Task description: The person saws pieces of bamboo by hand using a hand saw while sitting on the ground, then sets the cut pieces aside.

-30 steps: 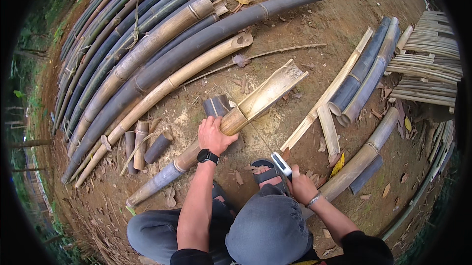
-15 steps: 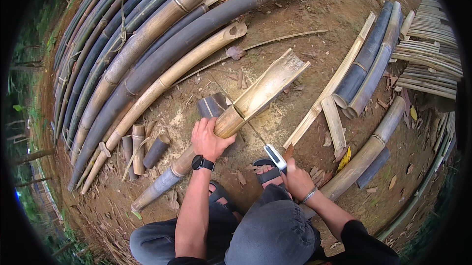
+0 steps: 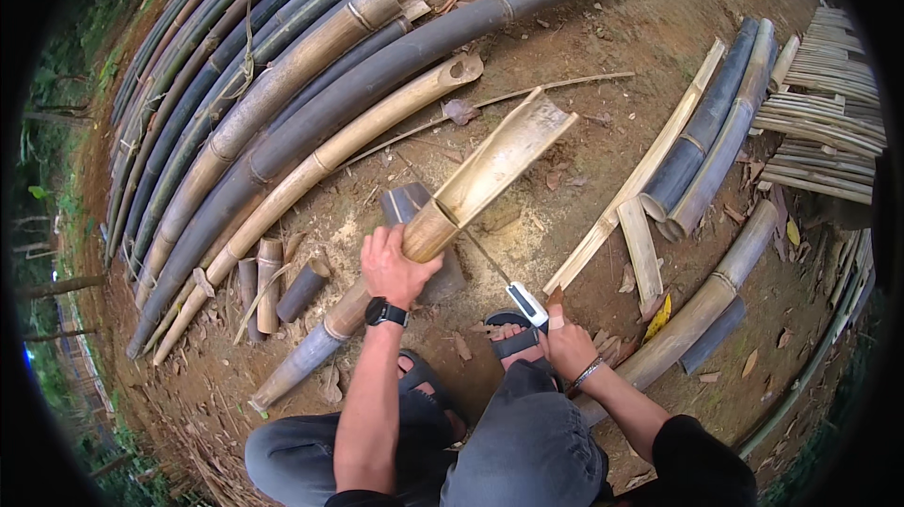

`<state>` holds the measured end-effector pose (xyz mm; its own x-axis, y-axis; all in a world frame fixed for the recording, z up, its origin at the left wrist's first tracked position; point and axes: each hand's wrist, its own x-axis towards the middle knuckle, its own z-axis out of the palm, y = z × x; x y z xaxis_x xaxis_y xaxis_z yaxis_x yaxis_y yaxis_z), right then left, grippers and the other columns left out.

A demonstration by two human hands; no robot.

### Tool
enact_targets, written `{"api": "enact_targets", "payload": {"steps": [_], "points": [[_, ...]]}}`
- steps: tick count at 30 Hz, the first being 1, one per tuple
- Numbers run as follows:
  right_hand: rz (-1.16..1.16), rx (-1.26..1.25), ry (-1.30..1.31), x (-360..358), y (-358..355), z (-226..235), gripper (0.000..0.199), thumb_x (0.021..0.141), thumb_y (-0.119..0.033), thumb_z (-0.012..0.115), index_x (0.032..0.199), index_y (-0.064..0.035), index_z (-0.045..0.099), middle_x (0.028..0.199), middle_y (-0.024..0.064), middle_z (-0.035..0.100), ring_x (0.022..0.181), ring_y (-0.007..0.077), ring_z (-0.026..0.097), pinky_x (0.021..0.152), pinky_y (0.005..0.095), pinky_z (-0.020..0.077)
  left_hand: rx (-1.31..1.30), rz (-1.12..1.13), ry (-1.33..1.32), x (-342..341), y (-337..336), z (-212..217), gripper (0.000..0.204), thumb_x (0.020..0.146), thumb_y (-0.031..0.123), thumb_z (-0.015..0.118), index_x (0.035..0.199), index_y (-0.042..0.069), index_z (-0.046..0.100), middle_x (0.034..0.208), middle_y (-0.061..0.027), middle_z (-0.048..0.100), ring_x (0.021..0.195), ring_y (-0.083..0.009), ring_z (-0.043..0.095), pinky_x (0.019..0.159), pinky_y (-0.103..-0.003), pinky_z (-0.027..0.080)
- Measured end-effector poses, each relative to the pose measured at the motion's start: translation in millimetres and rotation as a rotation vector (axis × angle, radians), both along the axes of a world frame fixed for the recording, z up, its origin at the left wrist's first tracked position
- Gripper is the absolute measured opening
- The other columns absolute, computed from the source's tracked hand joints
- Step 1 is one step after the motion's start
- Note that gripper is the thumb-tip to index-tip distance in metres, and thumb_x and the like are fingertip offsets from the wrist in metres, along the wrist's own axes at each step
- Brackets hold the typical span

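My left hand (image 3: 399, 267) is wrapped over a brown bamboo pole (image 3: 348, 312), just below its open round end. Beyond that end, the pole's far part continues as a pale split trough (image 3: 504, 159), its hollow facing up. In my right hand (image 3: 568, 345) is the white-and-grey handle of a handsaw (image 3: 525, 305). The saw's thin blade runs up and left to the bamboo where tube and trough meet; how deep it sits there is hidden. A short dark bamboo piece (image 3: 405, 201) lies under the pole, crosswise.
Long bamboo poles (image 3: 325, 126) lie stacked at left. Short offcuts (image 3: 303, 289) rest beside them. To the right are split strips (image 3: 640, 177), two dark lengths (image 3: 702, 135), a thick pole (image 3: 711, 292) and bundled slats (image 3: 819, 116). Sawdust (image 3: 513, 248) covers the ground near the blade.
The trough's far end has shifted left relative to the ground. My left hand keeps its grip on the pole, and my right hand still holds the saw. The whole view has shifted slightly.
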<state>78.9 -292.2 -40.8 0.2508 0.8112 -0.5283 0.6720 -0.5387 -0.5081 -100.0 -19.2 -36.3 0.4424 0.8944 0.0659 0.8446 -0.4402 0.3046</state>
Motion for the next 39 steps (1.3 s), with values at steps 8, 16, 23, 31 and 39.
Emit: {"api": "enact_targets", "payload": {"steps": [8,16,23,31,39], "points": [[-0.032,-0.019,0.006,11.0,-48.9,44.8,0.042,0.095,-0.027,0.06,0.119,-0.0008,0.037,0.082,0.0275,0.067,0.072,0.0491,0.066,0.061,0.0585,0.0513,-0.083,-0.098,-0.001,11.7,-4.3,13.3,0.067,0.056,0.046,0.085,0.106,0.005,0.072,0.098,-0.0107,0.061,0.096,-0.0305,0.059,0.089,-0.041,0.05],[-0.172,-0.099,-0.009,6.1,-54.7,35.6,0.051,0.096,-0.042,0.062,0.119,-0.0031,0.037,0.082,0.0317,0.067,0.079,0.0529,0.065,0.067,0.0598,0.0513,-0.151,-0.136,0.046,12.5,-14.6,-5.8,0.09,0.058,0.052,0.086,0.131,0.006,0.059,0.12,-0.0134,0.057,0.112,-0.0329,0.055,0.099,-0.046,0.045],[-0.26,-0.018,-0.108,-22.8,-42.0,15.6,0.05,0.096,-0.04,0.062,0.119,-0.0031,0.037,0.082,0.0316,0.067,0.081,0.0526,0.066,0.068,0.0592,0.0512,-0.291,-0.435,0.516,-54.3,32.5,81.0,0.097,0.067,0.062,0.082,0.14,0.007,0.052,0.134,-0.0236,0.059,0.124,-0.0381,0.058,0.103,-0.047,0.049],[-0.328,-0.022,-0.167,-41.9,-46.7,1.6,0.049,0.096,-0.038,0.062,0.119,-0.0031,0.037,0.082,0.0316,0.066,0.082,0.0521,0.066,0.069,0.0585,0.0512,0.005,-0.168,0.231,-188.2,65.6,210.9,0.072,0.072,0.053,0.079,0.119,0.001,0.066,0.116,-0.0237,0.069,0.11,-0.037,0.065,0.096,-0.044,0.052],[-0.379,0.021,-0.168,-49.4,-37.9,-1.8,0.048,0.096,-0.037,0.063,0.119,-0.0031,0.037,0.082,0.0316,0.066,0.083,0.0517,0.066,0.07,0.0577,0.0511,0.129,0.249,0.343,-331.4,-80.4,-15.3,0.062,0.094,0.026,0.054,0.151,0.008,0.039,0.152,-0.015,0.044,0.143,-0.0323,0.039,0.115,-0.053,0.033]]}}
